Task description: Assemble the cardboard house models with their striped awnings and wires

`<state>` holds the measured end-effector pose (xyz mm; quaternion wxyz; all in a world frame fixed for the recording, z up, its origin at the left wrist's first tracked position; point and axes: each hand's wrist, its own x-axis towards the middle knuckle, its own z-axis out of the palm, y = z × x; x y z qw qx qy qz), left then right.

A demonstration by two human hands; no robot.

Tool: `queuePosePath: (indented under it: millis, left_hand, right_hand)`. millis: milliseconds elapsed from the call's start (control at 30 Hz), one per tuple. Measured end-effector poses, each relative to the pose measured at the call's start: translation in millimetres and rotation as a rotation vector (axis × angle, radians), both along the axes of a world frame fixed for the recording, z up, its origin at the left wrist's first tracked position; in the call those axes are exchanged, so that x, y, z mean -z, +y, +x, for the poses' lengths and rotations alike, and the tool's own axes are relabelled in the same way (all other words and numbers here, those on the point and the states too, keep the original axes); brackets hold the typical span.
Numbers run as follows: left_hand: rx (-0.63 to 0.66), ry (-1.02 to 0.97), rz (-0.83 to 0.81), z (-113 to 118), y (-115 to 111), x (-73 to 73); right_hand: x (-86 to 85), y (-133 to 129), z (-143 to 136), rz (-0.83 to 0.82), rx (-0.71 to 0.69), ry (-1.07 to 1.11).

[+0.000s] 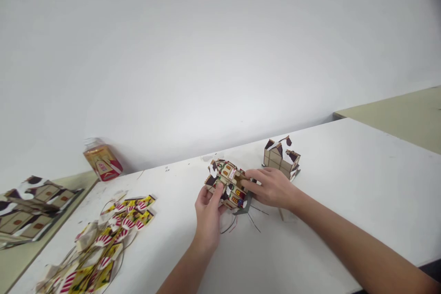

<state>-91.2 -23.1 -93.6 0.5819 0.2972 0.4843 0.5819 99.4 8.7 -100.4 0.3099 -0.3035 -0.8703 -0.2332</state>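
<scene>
A small decorated model house (228,177) with printed windows and snowy roof pieces is held tilted just above the white table. My left hand (208,213) grips its left side, thumb across the front. My right hand (270,187) is at the house's right side, fingers bent against an opening in its wall; whether they pinch a small part there is hidden. Thin dark and reddish wires hang below the house's grey base (244,207). Just behind my right hand stands a second model house (280,158), its plain beige wall towards me.
On the table's left lies a pile of red-and-white striped and yellow pieces with wires (119,225). A bottle of amber liquid (102,160) leans by the wall. More model houses (34,206) sit at the far left, on a pale greenish surface.
</scene>
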Motion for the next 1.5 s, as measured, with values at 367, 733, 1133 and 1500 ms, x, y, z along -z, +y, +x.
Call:
queuePosePath:
  millis: [367,733,1133,1500]
  left_hand:
    - [0.010,0.008,0.028,-1.5,-1.1,1.8]
    - [0.009,-0.001,0.015,-0.3,-1.6,-4.0]
    - [0.016,-0.037,-0.001,0.4,-1.8,-4.7]
    - [0.001,-0.045,-0.022,-0.6,-3.4,-5.8]
  right_hand:
    - [-7.4,0.4,5.8,0.083,-0.105,0.028]
    - [-7.4,2.3,12.4,0.148,-0.146,0.071]
    - [-6.4,1.0,12.9,0.179,-0.118,0.152]
    - [2.8,2.7,11.8,0.118,-0.121,0.202]
